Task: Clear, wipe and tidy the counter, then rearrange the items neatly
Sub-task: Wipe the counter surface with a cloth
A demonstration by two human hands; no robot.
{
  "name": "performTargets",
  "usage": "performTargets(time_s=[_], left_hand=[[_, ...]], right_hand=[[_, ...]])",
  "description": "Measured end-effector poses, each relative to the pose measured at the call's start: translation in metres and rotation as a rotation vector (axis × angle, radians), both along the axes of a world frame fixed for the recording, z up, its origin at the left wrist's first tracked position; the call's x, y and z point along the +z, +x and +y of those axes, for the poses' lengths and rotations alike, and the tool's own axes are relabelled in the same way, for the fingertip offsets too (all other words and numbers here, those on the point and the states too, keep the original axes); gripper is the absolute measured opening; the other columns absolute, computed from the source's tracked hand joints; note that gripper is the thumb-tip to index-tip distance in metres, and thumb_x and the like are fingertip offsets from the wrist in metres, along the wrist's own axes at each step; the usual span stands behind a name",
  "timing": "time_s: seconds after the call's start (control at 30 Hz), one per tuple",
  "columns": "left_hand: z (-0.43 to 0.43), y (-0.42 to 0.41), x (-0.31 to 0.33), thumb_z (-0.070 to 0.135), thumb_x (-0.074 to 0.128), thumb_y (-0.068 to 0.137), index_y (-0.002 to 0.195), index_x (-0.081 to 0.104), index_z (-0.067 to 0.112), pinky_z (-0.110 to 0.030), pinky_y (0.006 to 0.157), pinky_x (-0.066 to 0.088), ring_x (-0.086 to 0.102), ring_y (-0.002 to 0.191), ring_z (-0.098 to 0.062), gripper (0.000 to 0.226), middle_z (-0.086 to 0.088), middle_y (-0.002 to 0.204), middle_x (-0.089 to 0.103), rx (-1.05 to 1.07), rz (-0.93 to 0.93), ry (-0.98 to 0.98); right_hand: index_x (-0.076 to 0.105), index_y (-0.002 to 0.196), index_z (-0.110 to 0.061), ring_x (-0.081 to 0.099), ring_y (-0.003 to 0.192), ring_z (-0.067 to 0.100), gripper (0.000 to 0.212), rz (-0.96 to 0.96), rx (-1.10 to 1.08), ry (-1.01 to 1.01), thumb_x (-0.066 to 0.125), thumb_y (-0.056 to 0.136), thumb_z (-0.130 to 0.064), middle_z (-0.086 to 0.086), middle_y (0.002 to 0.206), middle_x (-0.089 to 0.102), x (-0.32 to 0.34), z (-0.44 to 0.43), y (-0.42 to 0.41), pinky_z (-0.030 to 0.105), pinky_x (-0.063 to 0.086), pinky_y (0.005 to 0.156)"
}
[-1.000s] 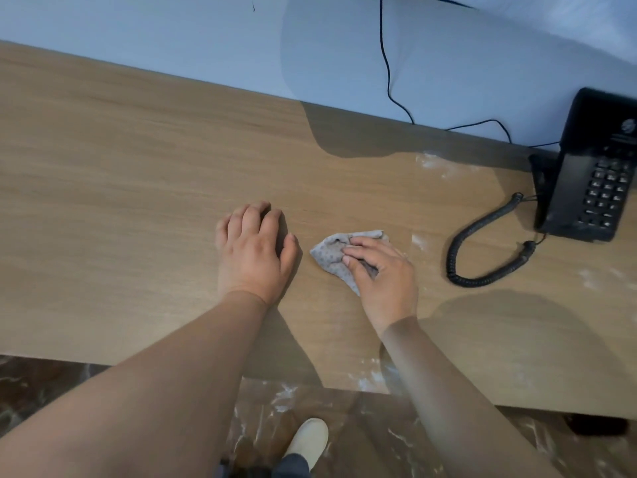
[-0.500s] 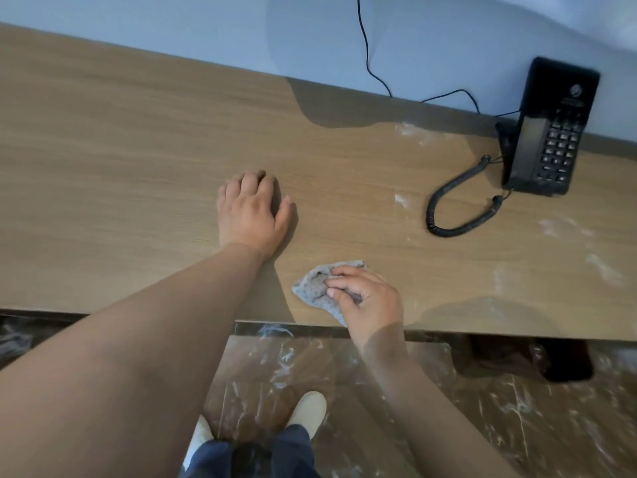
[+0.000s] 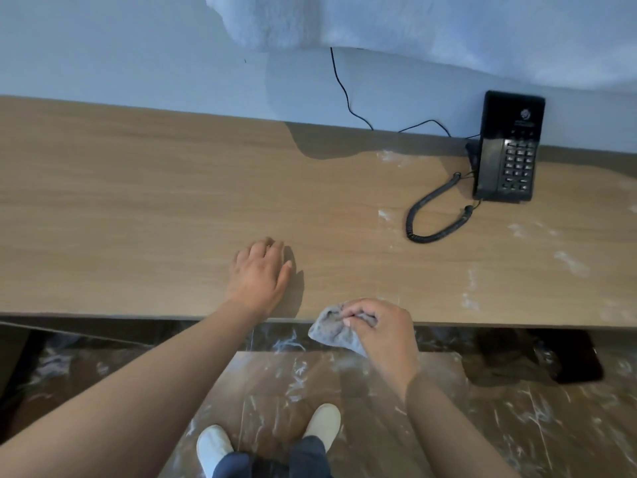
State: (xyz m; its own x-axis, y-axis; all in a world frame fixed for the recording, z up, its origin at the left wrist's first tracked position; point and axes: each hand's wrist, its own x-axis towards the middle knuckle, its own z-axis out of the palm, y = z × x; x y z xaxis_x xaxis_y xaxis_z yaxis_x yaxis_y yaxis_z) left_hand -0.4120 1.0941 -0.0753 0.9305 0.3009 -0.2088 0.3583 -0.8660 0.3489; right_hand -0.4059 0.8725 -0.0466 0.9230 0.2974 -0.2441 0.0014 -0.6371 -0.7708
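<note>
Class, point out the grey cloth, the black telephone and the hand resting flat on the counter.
grey cloth [image 3: 331, 331]: head view, bunched fabric left of the fingers.
black telephone [image 3: 517, 163]: head view, keypad.
left hand [image 3: 260, 276]: head view, back of hand.

Hotel room: desk phone [image 3: 506, 150], towel [image 3: 448, 29].

The right hand [image 3: 382, 327] has dragged the cloth [image 3: 332, 328] back from mid-counter [image 3: 138, 201] to the near edge, where it now bunches and hangs partly over, farther from the phone [image 3: 506, 150]
</note>
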Motion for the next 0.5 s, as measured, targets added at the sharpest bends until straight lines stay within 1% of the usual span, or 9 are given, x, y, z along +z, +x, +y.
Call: performTargets(time_s=[0.1, 0.17, 0.23, 0.3, 0.4, 0.5], left_hand=[[-0.008, -0.013, 0.015, 0.042, 0.035, 0.099, 0.145, 0.040, 0.014, -0.042, 0.113, 0.028, 0.036, 0.134, -0.032, 0.054, -0.011, 0.148, 0.040, 0.040, 0.001, -0.065], [-0.016, -0.018, 0.025, 0.030, 0.048, 0.098, 0.148, 0.035, 0.014, -0.040, 0.113, 0.029, 0.035, 0.135, -0.029, 0.055, -0.010, 0.149, 0.037, 0.041, -0.005, -0.119], [-0.024, -0.022, 0.036, 0.024, 0.053, 0.095, 0.150, 0.030, 0.015, -0.040, 0.111, 0.034, 0.035, 0.136, -0.027, 0.060, -0.008, 0.150, 0.036, 0.032, 0.002, -0.162], [-0.032, -0.028, 0.044, 0.023, 0.052, 0.095, 0.151, 0.027, 0.016, -0.037, 0.110, 0.035, 0.034, 0.136, -0.024, 0.062, -0.006, 0.151, 0.034, 0.019, 0.014, -0.166], [-0.040, -0.033, 0.055, 0.024, 0.052, 0.097, 0.152, 0.025, 0.016, -0.035, 0.111, 0.033, 0.034, 0.138, -0.022, 0.062, -0.004, 0.152, 0.031, 0.005, 0.039, -0.173], [-0.042, -0.035, 0.062, 0.024, 0.051, 0.097, 0.151, 0.027, 0.017, -0.036, 0.110, 0.037, 0.039, 0.134, -0.021, 0.059, -0.003, 0.152, 0.032, 0.022, 0.037, -0.202]], right_hand=[[0.072, 0.074, -0.027, 0.062, 0.084, -0.009, 0.023, -0.069, -0.077, 0.049, 0.071, 0.083, -0.006, -0.017, 0.084, 0.070, 0.020, -0.009, 0.009, 0.007, 0.044, 0.074], [0.072, 0.079, -0.027, 0.059, 0.083, -0.013, 0.019, -0.112, -0.124, 0.081, 0.072, 0.083, -0.008, -0.020, 0.083, 0.068, 0.033, -0.017, 0.012, 0.000, 0.041, 0.070], [0.070, 0.082, -0.030, 0.058, 0.083, -0.016, 0.020, -0.132, -0.144, 0.103, 0.072, 0.083, -0.010, -0.024, 0.083, 0.066, 0.043, -0.025, 0.016, -0.002, 0.039, 0.068], [0.072, 0.087, -0.028, 0.059, 0.084, -0.013, 0.017, -0.126, -0.160, 0.116, 0.071, 0.084, -0.012, -0.023, 0.086, 0.068, 0.049, -0.034, 0.020, 0.003, 0.043, 0.071], [0.075, 0.097, -0.023, 0.061, 0.087, -0.006, 0.016, -0.147, -0.186, 0.093, 0.071, 0.085, -0.013, -0.018, 0.090, 0.069, 0.058, -0.041, 0.028, 0.018, 0.050, 0.079], [0.073, 0.103, -0.021, 0.061, 0.090, -0.003, 0.020, -0.169, -0.199, 0.089, 0.069, 0.086, -0.012, -0.016, 0.094, 0.068, 0.065, -0.043, 0.033, 0.023, 0.052, 0.081]])
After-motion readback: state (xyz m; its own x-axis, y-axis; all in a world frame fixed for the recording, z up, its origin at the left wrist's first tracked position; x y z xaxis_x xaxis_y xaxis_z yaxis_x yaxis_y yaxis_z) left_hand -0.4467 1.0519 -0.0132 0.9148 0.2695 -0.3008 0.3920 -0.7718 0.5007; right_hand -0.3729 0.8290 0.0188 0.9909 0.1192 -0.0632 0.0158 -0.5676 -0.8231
